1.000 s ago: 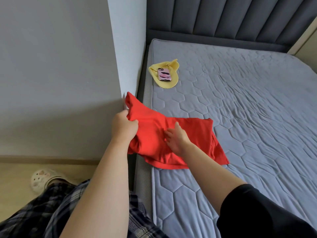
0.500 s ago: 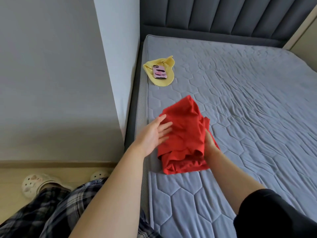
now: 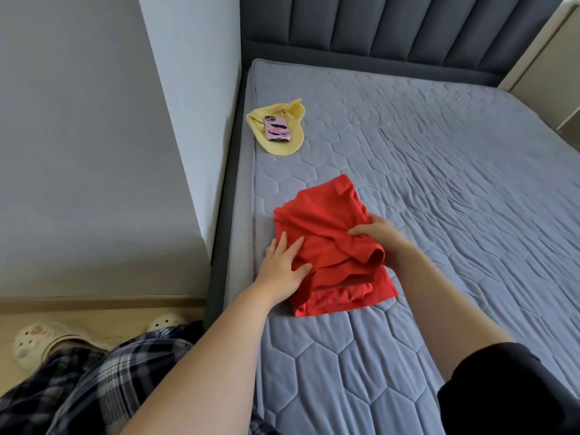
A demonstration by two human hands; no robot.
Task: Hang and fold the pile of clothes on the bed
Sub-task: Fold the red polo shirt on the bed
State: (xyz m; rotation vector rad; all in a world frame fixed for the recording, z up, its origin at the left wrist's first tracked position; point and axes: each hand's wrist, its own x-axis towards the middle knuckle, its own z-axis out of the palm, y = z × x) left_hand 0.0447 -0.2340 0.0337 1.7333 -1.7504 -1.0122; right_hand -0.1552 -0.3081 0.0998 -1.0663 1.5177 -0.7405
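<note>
While the flat-fingered left hand [image 3: 284, 267] pins the folded red cotton garment [image 3: 332, 246] (steadying it) on the grey quilted mattress [image 3: 439, 183], the right hand [image 3: 381, 235] pinches its top layer.

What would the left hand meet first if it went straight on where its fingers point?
Only more of the red garment the left hand rests on, then bare mattress; the right hand looks off that line.

Soft, even daylight, perhaps from 2 o'clock; only faint shadows on the bed [image 3: 439, 215]. Lines bend near the edges; details slightly soft.
</note>
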